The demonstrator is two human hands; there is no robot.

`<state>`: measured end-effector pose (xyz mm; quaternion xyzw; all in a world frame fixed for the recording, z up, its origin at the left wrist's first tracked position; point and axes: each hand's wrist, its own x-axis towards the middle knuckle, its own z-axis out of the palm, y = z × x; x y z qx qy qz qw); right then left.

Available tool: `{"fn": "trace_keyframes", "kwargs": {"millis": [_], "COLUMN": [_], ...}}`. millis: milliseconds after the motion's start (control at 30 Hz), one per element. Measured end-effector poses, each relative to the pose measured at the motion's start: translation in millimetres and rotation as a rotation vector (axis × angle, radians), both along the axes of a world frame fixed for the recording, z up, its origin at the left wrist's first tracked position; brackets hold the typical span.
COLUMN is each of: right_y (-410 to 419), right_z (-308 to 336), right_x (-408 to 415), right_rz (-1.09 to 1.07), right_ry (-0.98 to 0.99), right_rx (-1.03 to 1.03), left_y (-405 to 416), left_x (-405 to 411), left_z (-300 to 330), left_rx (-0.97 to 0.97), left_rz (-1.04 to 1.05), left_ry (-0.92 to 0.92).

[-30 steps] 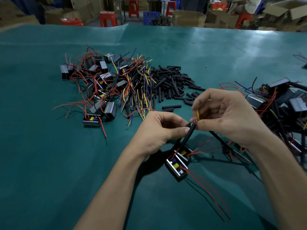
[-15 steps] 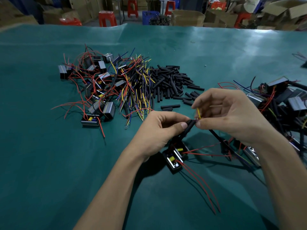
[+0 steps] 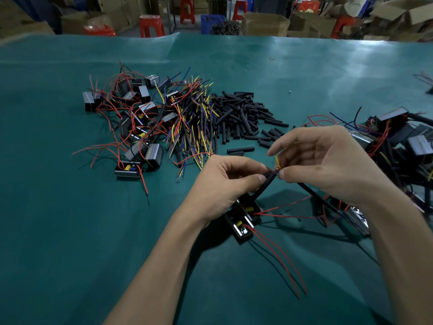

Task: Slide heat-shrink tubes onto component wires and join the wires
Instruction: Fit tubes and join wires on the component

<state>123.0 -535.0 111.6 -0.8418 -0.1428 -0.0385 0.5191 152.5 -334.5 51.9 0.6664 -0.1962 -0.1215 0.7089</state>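
Right hand (image 3: 328, 165) has opened its upper fingers since a moment ago; thumb and a lower finger still pinch the yellow wire (image 3: 277, 160). Left hand (image 3: 225, 181) pinches the black heat-shrink tube (image 3: 266, 184) at the wire joint between both hands. Component (image 3: 242, 221), red leads trailing, hangs just below the left hand. Loose tube pile (image 3: 241, 116) lies beyond the hands. Blue crate (image 3: 210, 22), far beyond: dark coils inside.

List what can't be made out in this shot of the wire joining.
Head view only:
- Wire joint: too small, and pinched between left hand and right hand.
- Component: partly under the left hand.
- Finished pile: cut off by the right edge.
- Background boxes: blurred.
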Motion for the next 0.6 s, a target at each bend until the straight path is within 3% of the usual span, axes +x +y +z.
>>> {"fn": "trace_keyframes", "kwargs": {"millis": [600], "right_y": [24], "right_z": [5], "right_x": [-10], "right_rz": [-0.014], "right_ry": [-0.311], "right_rx": [-0.408], "left_y": [9], "left_x": [2], "left_z": [3], "left_rx": [0.024], "left_rz": [-0.058], "left_ry": [0.032]}}
